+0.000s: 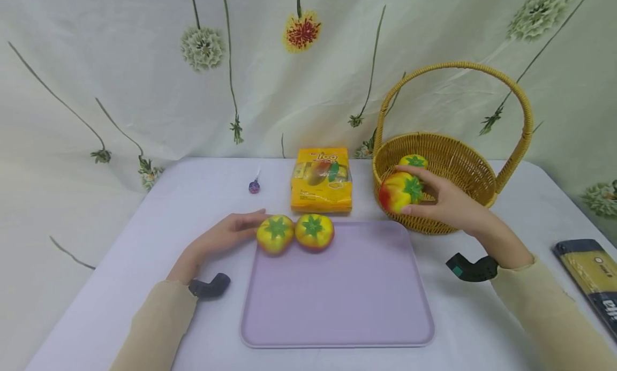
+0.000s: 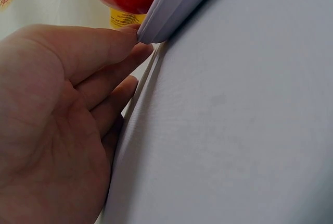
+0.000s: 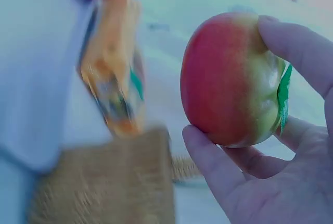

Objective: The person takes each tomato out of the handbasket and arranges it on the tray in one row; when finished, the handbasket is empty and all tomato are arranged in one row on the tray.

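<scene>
The right hand (image 1: pixel 445 199) grips a red-and-yellow persimmon (image 3: pixel 229 83) between thumb and fingers, its green leafy top towards the palm. In the head view this fruit overlaps the left front rim of a wicker basket (image 1: pixel 463 165) with a tall handle. Inside the basket lies another persimmon (image 1: pixel 413 160), partly hidden behind the held one. Two persimmons, a left one (image 1: pixel 275 236) and a right one (image 1: pixel 314 233), sit side by side at the back left of a lilac tray (image 1: pixel 337 301). The left hand (image 1: pixel 231 232) rests at that corner, fingertips against the rim (image 2: pixel 156 23), loosely bent.
Behind the tray stands a yellow snack packet (image 1: pixel 321 181) with a mango picture. A purple-wrapped lollipop (image 1: pixel 254 186) lies to its left. A dark blue and gold packet (image 1: pixel 590 282) lies at the table's right edge. A flower-print cloth (image 1: pixel 270 92) hangs behind the table.
</scene>
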Motion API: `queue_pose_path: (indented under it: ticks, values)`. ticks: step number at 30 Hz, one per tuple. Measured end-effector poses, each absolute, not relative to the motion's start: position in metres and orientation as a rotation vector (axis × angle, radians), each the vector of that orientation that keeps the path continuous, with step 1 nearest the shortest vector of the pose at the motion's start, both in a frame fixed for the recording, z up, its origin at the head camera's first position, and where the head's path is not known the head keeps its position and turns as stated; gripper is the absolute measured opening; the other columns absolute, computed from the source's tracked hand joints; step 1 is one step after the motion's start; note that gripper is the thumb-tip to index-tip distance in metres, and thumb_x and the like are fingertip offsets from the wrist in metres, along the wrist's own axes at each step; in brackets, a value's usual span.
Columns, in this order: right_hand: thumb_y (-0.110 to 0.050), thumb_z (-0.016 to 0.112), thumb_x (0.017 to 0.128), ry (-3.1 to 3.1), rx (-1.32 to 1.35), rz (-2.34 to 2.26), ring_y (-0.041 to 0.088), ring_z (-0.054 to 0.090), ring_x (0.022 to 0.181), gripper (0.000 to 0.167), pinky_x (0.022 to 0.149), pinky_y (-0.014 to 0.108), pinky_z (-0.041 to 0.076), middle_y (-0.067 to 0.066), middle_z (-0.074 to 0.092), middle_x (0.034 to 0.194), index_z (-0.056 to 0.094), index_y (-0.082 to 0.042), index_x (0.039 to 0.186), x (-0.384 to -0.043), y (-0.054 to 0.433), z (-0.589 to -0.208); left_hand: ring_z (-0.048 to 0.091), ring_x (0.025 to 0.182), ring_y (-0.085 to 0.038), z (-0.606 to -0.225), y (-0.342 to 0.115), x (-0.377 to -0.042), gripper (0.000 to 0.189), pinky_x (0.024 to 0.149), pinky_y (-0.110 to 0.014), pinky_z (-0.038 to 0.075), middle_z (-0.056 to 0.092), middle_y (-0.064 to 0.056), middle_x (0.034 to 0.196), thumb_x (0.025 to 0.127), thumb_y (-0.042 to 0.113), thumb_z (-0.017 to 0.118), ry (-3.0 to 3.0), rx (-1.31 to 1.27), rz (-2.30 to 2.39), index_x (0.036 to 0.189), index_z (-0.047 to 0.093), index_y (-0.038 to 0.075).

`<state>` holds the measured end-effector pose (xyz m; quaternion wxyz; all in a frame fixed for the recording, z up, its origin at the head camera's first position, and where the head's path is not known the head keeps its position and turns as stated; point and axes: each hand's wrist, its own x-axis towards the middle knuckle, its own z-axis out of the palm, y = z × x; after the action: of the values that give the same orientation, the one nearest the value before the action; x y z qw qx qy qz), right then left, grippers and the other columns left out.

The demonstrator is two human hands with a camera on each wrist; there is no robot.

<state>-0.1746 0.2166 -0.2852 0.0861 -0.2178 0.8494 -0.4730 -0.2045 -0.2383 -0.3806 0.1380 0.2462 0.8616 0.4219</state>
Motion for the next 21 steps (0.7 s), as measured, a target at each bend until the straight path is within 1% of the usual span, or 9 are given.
queue_pose_path:
  ticks: [2,4,8,11,13,17,21]
  values:
    - [-0.018,0.073,0.083,2.51,-0.689,-1.395,0.031,0.044,0.116,0.073,0.09,0.037,0.047,0.013,0.039,0.134,0.033,-0.016,0.145,-0.171,0.207,-0.292,0.028,0.134,-0.021,-0.381,-0.239,-0.205,0.035,0.109,-0.047,0.018,0.039,-0.004,0.144,0.095,0.02,0.056,2.486,0.705,1.223,0.13,0.058,0.018]
    - [-0.02,0.074,0.082,2.503,-0.718,-1.37,0.03,0.044,0.116,0.073,0.091,0.04,0.046,0.012,0.041,0.134,0.036,-0.015,0.144,-0.168,0.198,-0.301,0.028,0.134,-0.02,-0.381,-0.239,-0.205,0.035,0.109,-0.046,0.018,0.04,-0.004,0.143,0.095,0.019,0.056,2.481,0.708,1.229,0.129,0.058,0.018]
    - [-0.023,0.076,0.08,2.454,-0.713,-1.364,0.03,0.044,0.116,0.074,0.093,0.042,0.044,0.013,0.042,0.135,0.037,-0.013,0.143,-0.167,0.183,-0.323,0.028,0.134,-0.022,-0.382,-0.239,-0.206,0.035,0.109,-0.046,0.017,0.04,-0.006,0.143,0.095,0.017,0.056,2.475,0.731,1.239,0.13,0.058,0.015]
    - [-0.025,0.076,0.08,2.431,-0.714,-1.345,0.031,0.046,0.115,0.075,0.093,0.044,0.043,0.013,0.044,0.133,0.038,-0.011,0.142,-0.168,0.173,-0.337,0.028,0.135,-0.024,-0.381,-0.239,-0.205,0.035,0.109,-0.047,0.017,0.039,-0.008,0.143,0.095,0.016,0.056,2.478,0.738,1.236,0.13,0.058,0.013]
    - [-0.025,0.076,0.08,2.435,-0.735,-1.326,0.032,0.047,0.114,0.074,0.093,0.046,0.043,0.013,0.047,0.13,0.039,-0.008,0.141,-0.168,0.167,-0.343,0.028,0.135,-0.025,-0.381,-0.238,-0.205,0.035,0.109,-0.048,0.017,0.039,-0.01,0.143,0.095,0.016,0.055,2.483,0.739,1.231,0.13,0.058,0.013]
    - [-0.028,0.075,0.08,2.482,-0.747,-1.273,0.032,0.047,0.114,0.072,0.095,0.051,0.038,0.013,0.05,0.127,0.04,-0.008,0.14,-0.167,0.157,-0.351,0.028,0.134,-0.026,-0.381,-0.238,-0.205,0.035,0.108,-0.048,0.017,0.04,-0.009,0.143,0.095,0.017,0.055,2.497,0.743,1.216,0.13,0.058,0.014]
    - [-0.029,0.075,0.08,2.54,-0.732,-1.251,0.029,0.049,0.112,0.07,0.096,0.05,0.038,0.012,0.052,0.126,0.042,-0.009,0.139,-0.167,0.151,-0.355,0.028,0.134,-0.025,-0.381,-0.239,-0.205,0.035,0.108,-0.048,0.018,0.04,-0.009,0.143,0.095,0.018,0.056,2.503,0.751,1.212,0.13,0.058,0.015]
